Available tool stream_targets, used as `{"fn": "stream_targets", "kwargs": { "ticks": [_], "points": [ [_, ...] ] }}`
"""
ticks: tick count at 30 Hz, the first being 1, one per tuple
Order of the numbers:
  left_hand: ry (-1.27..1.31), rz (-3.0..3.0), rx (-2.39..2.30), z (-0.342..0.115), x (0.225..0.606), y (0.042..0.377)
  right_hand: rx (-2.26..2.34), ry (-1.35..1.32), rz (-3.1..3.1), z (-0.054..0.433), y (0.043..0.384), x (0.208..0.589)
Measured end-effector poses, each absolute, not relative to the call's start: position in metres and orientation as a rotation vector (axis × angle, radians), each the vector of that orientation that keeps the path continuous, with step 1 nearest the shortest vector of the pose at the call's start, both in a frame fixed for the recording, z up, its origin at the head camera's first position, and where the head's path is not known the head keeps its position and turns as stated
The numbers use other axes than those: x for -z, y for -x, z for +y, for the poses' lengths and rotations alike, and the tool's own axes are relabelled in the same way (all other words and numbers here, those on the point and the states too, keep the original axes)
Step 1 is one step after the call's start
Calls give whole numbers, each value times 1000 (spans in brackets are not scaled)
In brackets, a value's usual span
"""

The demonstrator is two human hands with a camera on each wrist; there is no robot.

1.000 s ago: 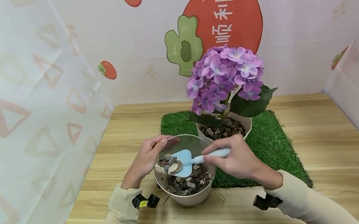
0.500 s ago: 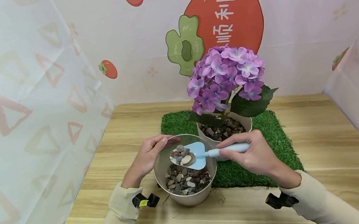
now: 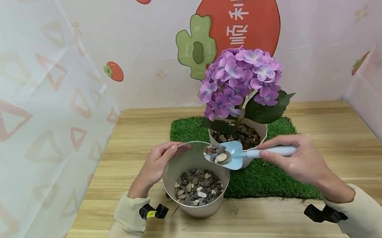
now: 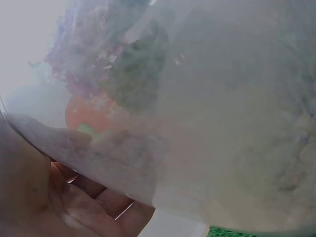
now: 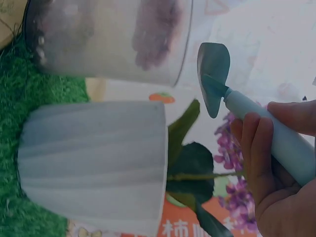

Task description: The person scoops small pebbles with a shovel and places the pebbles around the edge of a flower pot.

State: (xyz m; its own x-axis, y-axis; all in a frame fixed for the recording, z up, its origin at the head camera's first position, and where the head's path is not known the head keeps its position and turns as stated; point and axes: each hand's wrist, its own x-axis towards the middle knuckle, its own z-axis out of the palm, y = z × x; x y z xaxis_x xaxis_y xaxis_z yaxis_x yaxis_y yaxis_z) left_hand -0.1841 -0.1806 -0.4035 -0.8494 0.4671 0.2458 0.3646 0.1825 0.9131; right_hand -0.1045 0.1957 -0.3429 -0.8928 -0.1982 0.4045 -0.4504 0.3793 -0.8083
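My right hand grips the handle of a light blue garden trowel, its blade loaded with several pebbles. The blade hangs over the right rim of a translucent bucket, toward the flower pot. Pebbles also cover the bucket's bottom. On the bucket's far left rim, my left hand holds the wall, thumb on the near side and fingers outside, as the left wrist view also shows. Behind the trowel a white flower pot holds brown stones and a purple hydrangea.
The flower pot stands on a green artificial turf mat, which lies on a wooden table. Printed cloth walls rise at the back and both sides. A few bits of grass lie by the bucket.
My right hand has moved right with the loaded trowel, lifting it from inside the bucket to over its right rim. My left hand stays at the bucket's rim.
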Motion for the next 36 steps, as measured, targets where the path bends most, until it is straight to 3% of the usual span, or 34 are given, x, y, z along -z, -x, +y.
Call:
{"fn": "stream_targets", "kwargs": {
  "ticks": [13,36],
  "points": [
    [-807,2320,-1780,-181,404,187,-1345,-430,-2341,231,98,326],
    [-801,2292,-1799,-182,403,183,-1169,-137,-2656,273,106,331]
  ]
}}
